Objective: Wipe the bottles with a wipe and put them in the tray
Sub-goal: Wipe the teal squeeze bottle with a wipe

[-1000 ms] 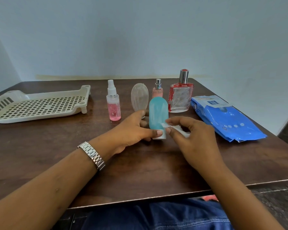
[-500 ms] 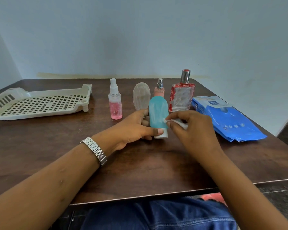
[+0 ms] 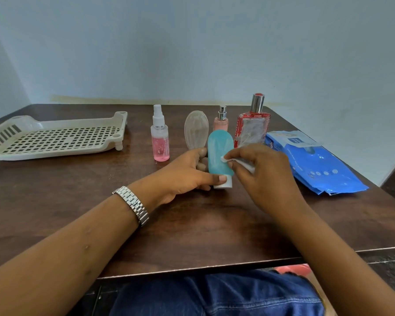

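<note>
Light: soft, even and fairly bright — direction hard to tell.
Shadows: faint and diffuse; a dark patch lies on the surface [image 3: 192,224] under the tray [image 3: 55,153]'s right end.
Glare: small glints on the watch [image 3: 132,205] and the red bottle [image 3: 252,131]; dull sheen on the far surface.
Focus: centre sharp, lower right corner smeared.
Distortion: wide-angle — surface edges bow, forearms swell toward the bottom.
Colour: cool bluish cast on the wall [image 3: 192,42].

Tray [image 3: 55,154] cut by left edge — wipe [image 3: 245,164] mostly under fingers [image 3: 242,152]
</note>
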